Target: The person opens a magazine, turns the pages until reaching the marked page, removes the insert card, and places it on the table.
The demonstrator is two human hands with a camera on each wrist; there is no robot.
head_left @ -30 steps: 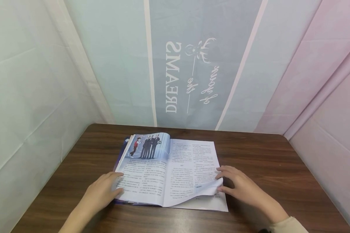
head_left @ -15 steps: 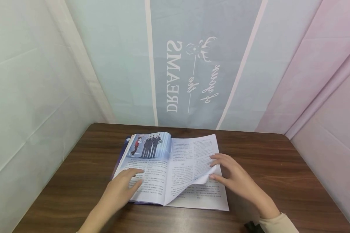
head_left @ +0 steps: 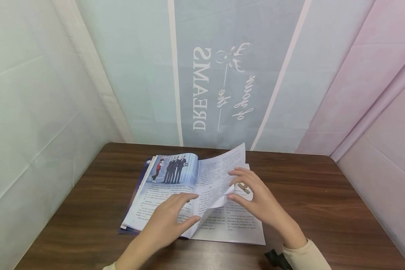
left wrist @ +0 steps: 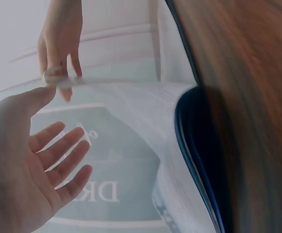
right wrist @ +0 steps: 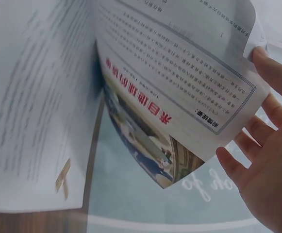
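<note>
An open magazine (head_left: pixel 243 225) lies on the table, with a colour picture of figures in dark suits on its left page. My right hand (head_left: pixel 256 195) pinches the outer edge of a lifted page (head_left: pixel 209 180) between thumb and fingers. That page bends up and over toward the left; in the right wrist view its underside (right wrist: pixel 179 82) shows red lettering and part of a picture. My left hand (head_left: pixel 172 215) hovers over the left page near the spine, fingers spread and relaxed. In the left wrist view its thumb is close to the lifted page's edge; contact cannot be made out.
The brown wooden table (head_left: pixel 324 202) extends on both sides of the magazine. A printed cloth backdrop (head_left: pixel 148 75) hangs behind, with pale cloth walls left and right. A black object (head_left: pixel 278 258) sits by the right sleeve.
My right hand has moved leftward and up, lifting the page and exposing more of the sheet below. My left hand has moved right, from the magazine's left edge to near the spine.
</note>
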